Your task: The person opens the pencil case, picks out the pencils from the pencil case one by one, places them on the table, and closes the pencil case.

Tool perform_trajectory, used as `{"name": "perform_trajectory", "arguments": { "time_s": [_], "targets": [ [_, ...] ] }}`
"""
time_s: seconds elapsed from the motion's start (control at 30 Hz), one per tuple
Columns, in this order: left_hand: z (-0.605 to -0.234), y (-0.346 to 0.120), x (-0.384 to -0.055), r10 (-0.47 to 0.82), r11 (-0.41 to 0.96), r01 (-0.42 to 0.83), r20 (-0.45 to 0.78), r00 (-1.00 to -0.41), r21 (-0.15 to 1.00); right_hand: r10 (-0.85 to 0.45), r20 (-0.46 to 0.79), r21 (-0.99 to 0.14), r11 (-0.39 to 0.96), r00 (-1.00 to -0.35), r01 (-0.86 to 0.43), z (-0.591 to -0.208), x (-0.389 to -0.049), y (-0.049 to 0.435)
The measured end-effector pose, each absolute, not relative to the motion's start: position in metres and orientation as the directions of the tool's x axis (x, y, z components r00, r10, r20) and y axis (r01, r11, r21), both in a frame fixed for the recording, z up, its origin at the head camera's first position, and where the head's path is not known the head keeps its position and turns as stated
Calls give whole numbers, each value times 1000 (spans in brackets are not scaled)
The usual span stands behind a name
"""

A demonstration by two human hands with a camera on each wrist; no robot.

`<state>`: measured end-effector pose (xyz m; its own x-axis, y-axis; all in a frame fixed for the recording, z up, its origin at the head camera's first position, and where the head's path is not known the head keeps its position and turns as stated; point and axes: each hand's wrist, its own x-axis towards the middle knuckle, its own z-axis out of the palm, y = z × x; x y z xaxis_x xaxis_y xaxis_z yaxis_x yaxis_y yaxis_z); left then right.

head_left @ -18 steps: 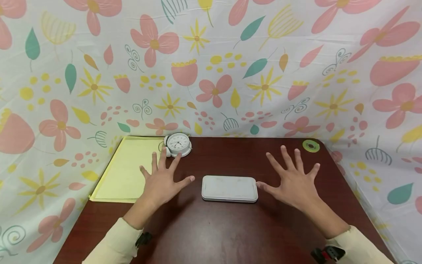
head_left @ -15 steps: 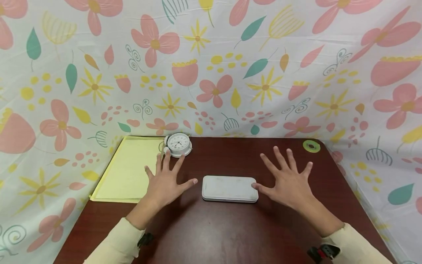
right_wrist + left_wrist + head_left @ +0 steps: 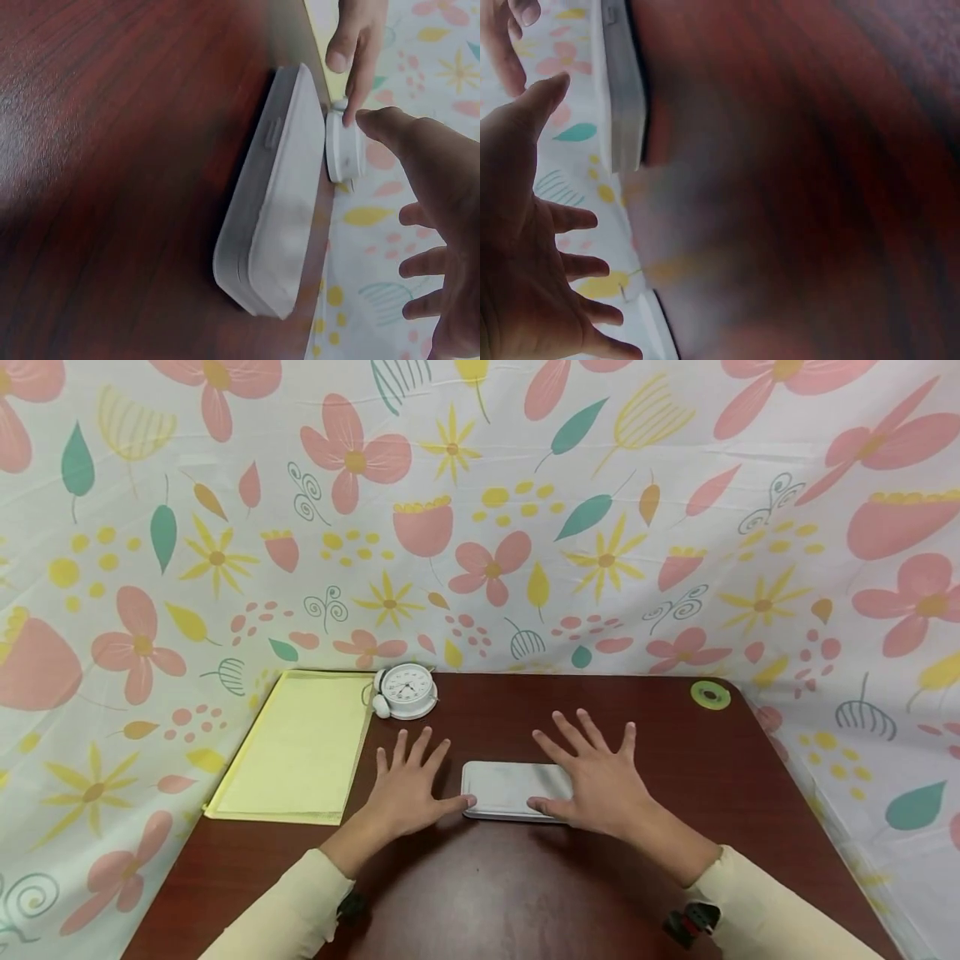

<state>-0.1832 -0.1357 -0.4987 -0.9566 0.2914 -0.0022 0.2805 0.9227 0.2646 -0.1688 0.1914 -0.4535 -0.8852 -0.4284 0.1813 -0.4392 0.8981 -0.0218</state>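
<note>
A white rectangular case (image 3: 504,787) with rounded corners lies flat on the dark brown table (image 3: 480,893). The right wrist view shows the case (image 3: 274,195) from its long side, with its lid down and a small latch on the front. My left hand (image 3: 408,795) spreads its fingers at the case's left end, its thumb overlapping the corner in the head view. Over the right end is my right hand (image 3: 606,783), fingers also spread, hiding that part of the lid. In the right wrist view its thumb shows apart from the case. Neither hand grips anything.
A white twin-bell alarm clock (image 3: 406,690) stands at the back, beside a yellow folder (image 3: 292,752) on the left. A green roll of tape (image 3: 710,695) lies in the far right corner. A floral cloth (image 3: 487,502) hangs behind the table.
Both hands have moved inward and slightly nearer the person, from either side of the case to its two ends. Their fingers stay spread, and the case has not moved.
</note>
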Motion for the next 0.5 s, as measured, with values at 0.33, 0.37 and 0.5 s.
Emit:
{"name": "perform_trajectory", "arguments": {
  "time_s": [0.33, 0.37, 0.5],
  "targets": [
    [-518, -124, -190, 416, 872, 392, -22, -909, 294, -521, 36, -2, 853, -853, -522, -470, -174, 167],
    [-518, -123, -190, 425, 868, 401, -21, -905, 293, -531, 21, 4, 847, -847, -531, -472, -175, 165],
    [-523, -120, -191, 457, 852, 435, -7, -890, 292, -553, -42, 21, 832, -832, -554, -479, -178, 161]
  ]
}}
